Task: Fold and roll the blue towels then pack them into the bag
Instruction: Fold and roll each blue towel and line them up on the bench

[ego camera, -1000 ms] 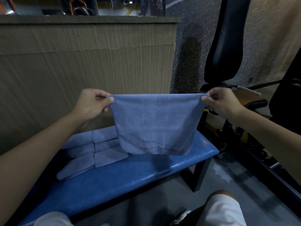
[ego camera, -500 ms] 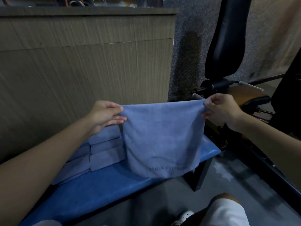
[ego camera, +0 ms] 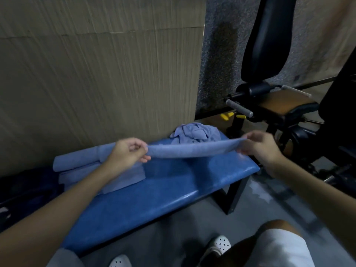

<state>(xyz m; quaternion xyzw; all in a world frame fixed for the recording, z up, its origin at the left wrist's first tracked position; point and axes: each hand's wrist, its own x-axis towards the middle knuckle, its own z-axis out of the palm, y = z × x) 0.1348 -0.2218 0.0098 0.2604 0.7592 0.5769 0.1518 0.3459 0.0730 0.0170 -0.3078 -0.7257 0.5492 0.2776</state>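
Observation:
A blue towel [ego camera: 190, 150] is stretched nearly flat between my hands, just above the blue padded bench [ego camera: 154, 197]. My left hand [ego camera: 128, 152] pinches its left end and my right hand [ego camera: 259, 145] pinches its right end. Only the towel's thin edge shows from here. Behind my left forearm, several folded blue towels [ego camera: 77, 164] lie stacked on the bench's left part. At the bench's far end sits a crumpled heap of blue towels [ego camera: 196, 132]. A dark bag [ego camera: 25, 187] lies low at the left, dim and partly hidden.
A brown panelled wall [ego camera: 96, 74] rises right behind the bench. Black gym equipment with a padded seat [ego camera: 279, 105] and handles stands to the right. Grey floor, my knee [ego camera: 279, 245] and white shoes [ego camera: 219, 244] are below.
The towel hung upright in front of me. Both hands have lowered it toward the bench and tipped it almost flat. The view has dropped too, revealing the crumpled heap behind.

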